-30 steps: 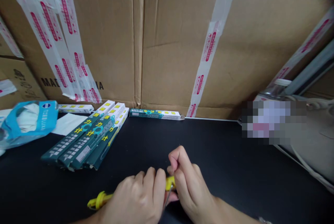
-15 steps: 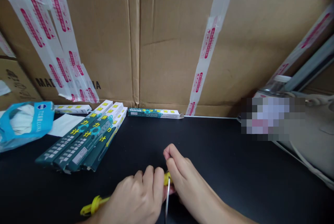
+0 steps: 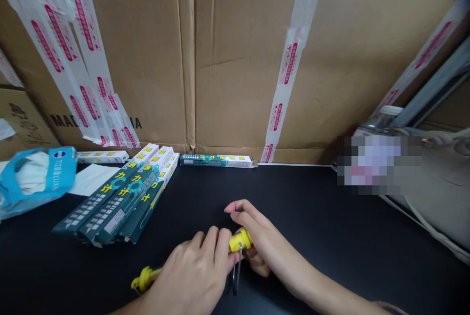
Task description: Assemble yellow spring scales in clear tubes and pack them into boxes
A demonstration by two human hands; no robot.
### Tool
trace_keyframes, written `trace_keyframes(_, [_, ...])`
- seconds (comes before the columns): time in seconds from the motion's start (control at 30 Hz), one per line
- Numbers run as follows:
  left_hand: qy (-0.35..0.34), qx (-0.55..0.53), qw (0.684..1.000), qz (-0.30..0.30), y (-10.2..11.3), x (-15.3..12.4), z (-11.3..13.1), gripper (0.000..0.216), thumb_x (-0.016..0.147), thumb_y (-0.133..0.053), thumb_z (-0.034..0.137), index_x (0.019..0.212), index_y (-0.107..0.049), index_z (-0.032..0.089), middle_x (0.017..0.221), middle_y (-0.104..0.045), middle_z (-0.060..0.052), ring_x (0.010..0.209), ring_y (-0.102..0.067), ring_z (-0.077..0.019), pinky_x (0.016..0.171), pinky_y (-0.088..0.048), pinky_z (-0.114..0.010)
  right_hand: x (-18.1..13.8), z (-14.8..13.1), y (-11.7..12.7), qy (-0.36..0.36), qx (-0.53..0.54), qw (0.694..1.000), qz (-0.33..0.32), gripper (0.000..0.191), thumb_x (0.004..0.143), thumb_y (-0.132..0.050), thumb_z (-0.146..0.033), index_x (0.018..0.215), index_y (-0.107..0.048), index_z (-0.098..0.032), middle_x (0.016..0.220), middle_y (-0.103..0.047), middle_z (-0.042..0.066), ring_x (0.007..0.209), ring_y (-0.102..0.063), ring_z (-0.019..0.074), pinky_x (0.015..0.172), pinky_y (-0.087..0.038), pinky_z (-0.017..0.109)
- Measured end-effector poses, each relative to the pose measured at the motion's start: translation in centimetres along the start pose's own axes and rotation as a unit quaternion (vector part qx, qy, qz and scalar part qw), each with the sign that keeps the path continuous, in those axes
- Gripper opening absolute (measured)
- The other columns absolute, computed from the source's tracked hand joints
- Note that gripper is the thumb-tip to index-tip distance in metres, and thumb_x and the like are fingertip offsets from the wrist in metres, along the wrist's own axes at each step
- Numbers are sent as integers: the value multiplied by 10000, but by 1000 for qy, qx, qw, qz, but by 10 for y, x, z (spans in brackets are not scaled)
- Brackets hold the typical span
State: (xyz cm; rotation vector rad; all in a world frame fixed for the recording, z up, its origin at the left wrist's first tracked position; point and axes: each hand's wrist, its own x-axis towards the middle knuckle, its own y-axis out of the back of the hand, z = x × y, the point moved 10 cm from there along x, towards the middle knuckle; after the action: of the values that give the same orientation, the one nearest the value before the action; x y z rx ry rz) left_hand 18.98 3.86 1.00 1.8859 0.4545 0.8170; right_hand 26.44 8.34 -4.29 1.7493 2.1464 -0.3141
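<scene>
A slim yellow spring scale (image 3: 240,240) lies slantwise low in the middle of the head view. My left hand (image 3: 200,268) is closed around its middle and hides most of the tube. The scale's other yellow end (image 3: 146,278) sticks out on the left, below my wrist. From the right end hangs a bent metal wire loop (image 3: 237,276). At that end is my right hand (image 3: 262,241), its lower fingers curled against the yellow cap, while the thumb and forefinger are raised off it. Their exact grip is partly hidden.
Several green-and-white printed boxes (image 3: 113,192) lie at the left, and another box (image 3: 216,160) rests against the large taped carton (image 3: 235,60) behind the black table (image 3: 312,207). A blue-and-clear plastic pack (image 3: 44,173) is far left. At right stand a bottle (image 3: 387,117) and a pale bag (image 3: 440,178).
The spring scale has shifted a little right and up, showing more of its yellow cap. My right thumb and forefinger have loosened, and the wire loop has swung.
</scene>
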Motion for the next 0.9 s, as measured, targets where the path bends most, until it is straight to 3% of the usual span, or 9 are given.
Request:
trace_keyframes(0.17, [-21,-73,993,-96,0,5,-2,100,942,-632,127,912,-587,211,817,-711,-9,647,-737,-233,494,-500,-277,-14,-35,18,197,-179,959,95,166,1001,-401,-278,1129,-506,-265,556,-390,-111,478,-431,130,490,-304,228])
trace_keyframes(0.3, [-49,-128,987,-84,10,7,-12,134,950,-667,162,1049,-600,221,816,-698,44,633,-706,-165,508,-440,-228,-18,-42,23,222,-235,940,110,185,1037,-361,-327,1157,-487,-263,536,-340,-122,461,-398,146,481,-274,250])
trace_keyframes(0.4, [-177,-84,978,-69,13,0,2,294,923,-668,178,1203,-594,226,938,-730,5,647,-677,-180,505,-398,-257,-14,-40,26,222,-171,955,94,184,1040,-371,-336,1138,-510,-265,583,-371,-106,522,-382,144,513,-283,251])
trace_keyframes(0.47, [-199,-53,975,-78,12,-1,6,381,856,-705,137,1216,-608,216,932,-740,-13,564,-645,-193,454,-337,-292,-6,-33,27,194,-91,974,73,156,1015,-414,-298,1112,-530,-259,584,-401,-104,530,-357,137,522,-280,248])
trace_keyframes(0.57, [-178,3,979,-97,13,3,9,347,810,-704,79,1121,-639,220,853,-753,-5,440,-613,-203,389,-233,-312,5,-22,26,138,5,989,44,103,933,-513,-250,1027,-552,-236,555,-423,-107,497,-336,125,507,-275,244])
trace_keyframes(0.67, [-124,-23,988,-83,19,6,11,142,914,-625,143,1037,-613,213,767,-762,0,403,-635,-213,370,-250,-297,7,-24,19,121,64,990,14,155,903,-554,-347,993,-551,-220,642,-507,-69,546,-453,130,551,-379,255])
trace_keyframes(0.77, [-41,-90,992,-81,11,5,6,68,1007,-518,230,958,-562,215,645,-726,28,401,-661,-196,389,-332,-257,2,-28,-3,105,139,983,-62,372,905,-549,-541,1025,-584,-190,822,-630,16,771,-624,178,798,-504,325])
trace_keyframes(0.83, [-20,-120,989,-85,4,2,8,110,1013,-503,253,919,-547,218,595,-700,38,389,-660,-185,394,-352,-239,-4,-28,-22,92,195,969,-119,464,887,-596,-612,1033,-609,-173,859,-677,47,868,-651,201,917,-477,346])
trace_keyframes(0.9, [-13,-134,987,-84,2,1,9,118,1008,-509,259,906,-552,218,572,-692,38,375,-650,-183,389,-352,-236,-8,-30,-27,123,216,961,-122,463,908,-598,-620,1029,-626,-173,851,-695,50,900,-656,212,972,-454,366])
